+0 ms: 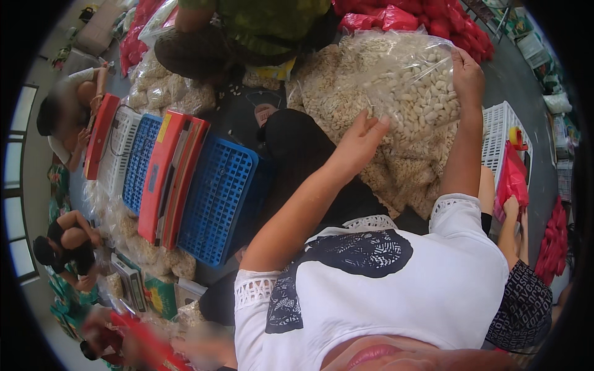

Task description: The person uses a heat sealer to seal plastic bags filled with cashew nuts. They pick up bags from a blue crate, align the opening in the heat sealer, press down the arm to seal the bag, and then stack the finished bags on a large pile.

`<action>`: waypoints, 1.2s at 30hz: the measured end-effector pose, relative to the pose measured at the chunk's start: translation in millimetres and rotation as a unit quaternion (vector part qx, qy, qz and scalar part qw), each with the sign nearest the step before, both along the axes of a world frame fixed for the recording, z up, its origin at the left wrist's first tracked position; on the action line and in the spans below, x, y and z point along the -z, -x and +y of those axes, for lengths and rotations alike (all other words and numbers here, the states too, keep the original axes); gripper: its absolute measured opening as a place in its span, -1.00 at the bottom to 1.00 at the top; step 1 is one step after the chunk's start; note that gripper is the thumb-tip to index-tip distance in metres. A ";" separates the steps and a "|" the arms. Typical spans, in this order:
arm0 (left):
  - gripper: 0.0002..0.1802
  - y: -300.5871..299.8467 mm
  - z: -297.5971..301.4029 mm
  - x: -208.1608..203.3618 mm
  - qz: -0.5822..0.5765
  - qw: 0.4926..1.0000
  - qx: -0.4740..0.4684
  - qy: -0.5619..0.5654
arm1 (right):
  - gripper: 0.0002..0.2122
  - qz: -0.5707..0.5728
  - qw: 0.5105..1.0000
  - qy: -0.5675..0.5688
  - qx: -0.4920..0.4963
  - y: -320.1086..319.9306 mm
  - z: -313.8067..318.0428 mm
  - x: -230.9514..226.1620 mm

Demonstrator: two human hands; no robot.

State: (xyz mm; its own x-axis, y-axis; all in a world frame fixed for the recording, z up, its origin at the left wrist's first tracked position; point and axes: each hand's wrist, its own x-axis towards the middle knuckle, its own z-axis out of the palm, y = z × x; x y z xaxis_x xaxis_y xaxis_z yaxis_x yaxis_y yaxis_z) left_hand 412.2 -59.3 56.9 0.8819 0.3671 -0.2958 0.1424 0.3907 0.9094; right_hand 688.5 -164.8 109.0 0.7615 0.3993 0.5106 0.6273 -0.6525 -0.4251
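A clear plastic bag (427,93) partly filled with pale, flat oval pieces like large white beans lies tilted in front of me. My right hand (468,77) grips its upper right edge, thumb over the film. At the bag's near left side is my left hand (362,143), its thumb and fingers closed around the film there; the fingertips partly hide in the folds. Beneath and left of the bag spreads a big heap of similar pale pieces (328,80), some under clear film.
To the left stand a blue plastic crate (216,201), a red bag sealer (164,179) and a white crate (117,148). Filled clear bags (154,86) lie behind them. Red bags (427,18) pile up at the back. A person in green sits opposite; others work left and right.
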 end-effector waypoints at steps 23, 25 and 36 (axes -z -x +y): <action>-0.70 652.7 93.3 96.4 0.356 0.647 -0.673 -0.042 | -0.67 0.088 0.948 0.016 -0.307 156.6 194.9 121.7; -0.61 705.1 114.2 148.5 0.376 0.630 -0.678 -0.045 | -0.77 0.063 0.917 -0.008 -0.394 226.8 220.1 87.7; 0.46 848.1 364.6 241.1 0.660 0.428 -0.606 -0.115 | -0.83 0.079 0.893 0.239 -0.372 299.8 282.8 85.9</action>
State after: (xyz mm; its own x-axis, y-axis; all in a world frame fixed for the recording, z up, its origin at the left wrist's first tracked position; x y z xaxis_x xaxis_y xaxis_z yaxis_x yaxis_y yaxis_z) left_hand -435.9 305.3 -184.2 -0.8784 0.4718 -0.0758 0.4113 0.8272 0.3827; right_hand 388.7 118.0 23.1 0.2418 0.9687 0.0562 0.9198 -0.2104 -0.3311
